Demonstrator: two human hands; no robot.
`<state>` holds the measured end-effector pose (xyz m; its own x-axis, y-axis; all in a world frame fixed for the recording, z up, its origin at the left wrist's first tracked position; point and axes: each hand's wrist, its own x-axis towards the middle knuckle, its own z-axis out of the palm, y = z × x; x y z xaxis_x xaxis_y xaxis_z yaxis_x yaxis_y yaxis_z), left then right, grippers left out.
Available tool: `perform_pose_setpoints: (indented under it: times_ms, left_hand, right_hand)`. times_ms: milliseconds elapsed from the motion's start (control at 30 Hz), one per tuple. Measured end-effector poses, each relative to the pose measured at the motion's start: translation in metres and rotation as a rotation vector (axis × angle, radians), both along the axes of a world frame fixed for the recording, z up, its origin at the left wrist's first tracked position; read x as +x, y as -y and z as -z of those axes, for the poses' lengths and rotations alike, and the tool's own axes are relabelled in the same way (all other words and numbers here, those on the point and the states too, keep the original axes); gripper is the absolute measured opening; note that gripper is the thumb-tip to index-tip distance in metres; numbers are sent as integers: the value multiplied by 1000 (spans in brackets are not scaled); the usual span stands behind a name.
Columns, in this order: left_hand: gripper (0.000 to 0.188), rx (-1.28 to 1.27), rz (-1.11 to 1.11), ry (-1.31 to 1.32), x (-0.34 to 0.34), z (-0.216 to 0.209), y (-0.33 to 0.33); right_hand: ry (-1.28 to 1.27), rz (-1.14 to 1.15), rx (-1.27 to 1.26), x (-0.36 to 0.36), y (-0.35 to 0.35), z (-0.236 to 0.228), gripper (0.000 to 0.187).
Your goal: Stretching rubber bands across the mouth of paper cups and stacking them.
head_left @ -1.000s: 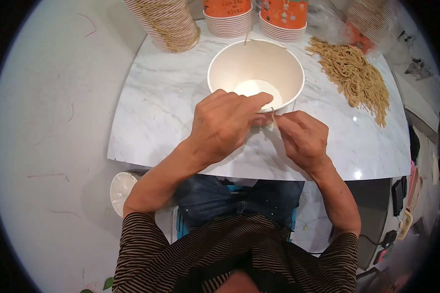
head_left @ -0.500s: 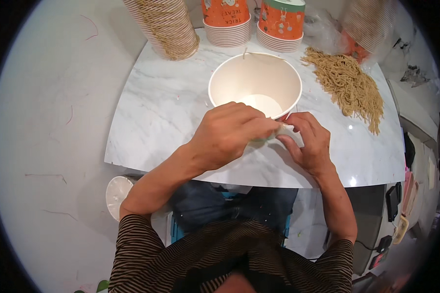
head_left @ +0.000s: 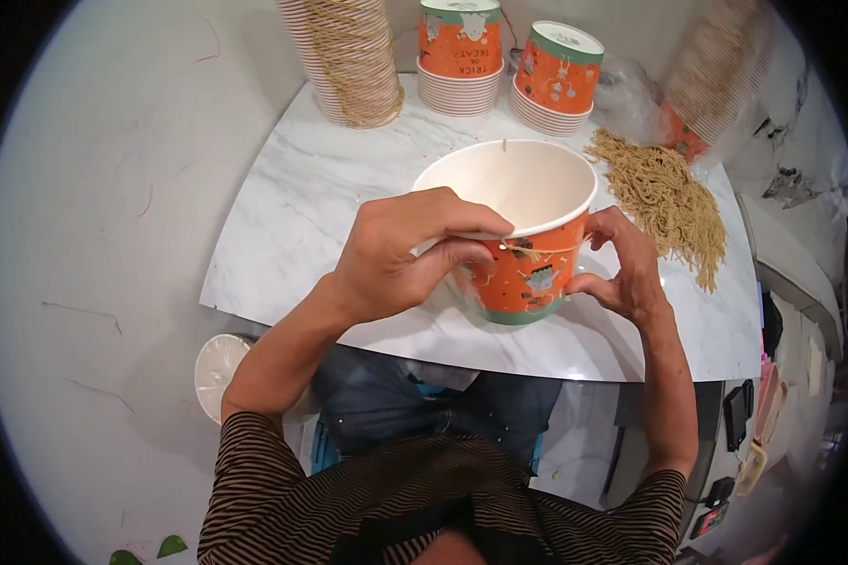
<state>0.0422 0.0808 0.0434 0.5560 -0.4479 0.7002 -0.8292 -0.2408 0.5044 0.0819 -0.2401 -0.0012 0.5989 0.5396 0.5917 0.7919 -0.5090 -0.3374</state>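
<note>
Bucket (head_left: pixel 513 273), orange, white-lined, mouth upward, at marbled table's (head_left: pixel 283 235) near part; left hand (head_left: pixel 400 250) at front rim, closure unclear; right hand (head_left: pixel 631 273) against right side, fingers and thumb parted.

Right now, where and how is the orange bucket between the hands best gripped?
The orange bucket is probably best gripped by its wall just under the rim, from left and right together: it flares toward the open top, so the rim should check slipping. That leaves the tan cord on its near side clear.
</note>
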Motion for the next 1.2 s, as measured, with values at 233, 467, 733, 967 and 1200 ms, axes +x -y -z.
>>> perform_pose_setpoints:
  times_ms: [233,467,733,967,1200]
  left_hand:
    - [30,-294,-84,-435,1,6,-12]
    - [33,-392,-65,-668,5,3,-19]
    - [31,-443,-100,-708,27,26,-32]
    - [33,-366,-220,-663,83,58,-61]
    - [24,-81,-580,-426,154,116,-110]
  right_hand:
    - [-182,-89,168,-21,-19,17,104]
    - [-133,19,107,-29,-27,15,78]
    - [-67,44,175,-29,-46,5,55]
    - [-394,249,477,-8,-67,-19,26]
    - [-595,106,694,83,-50,-89,44]
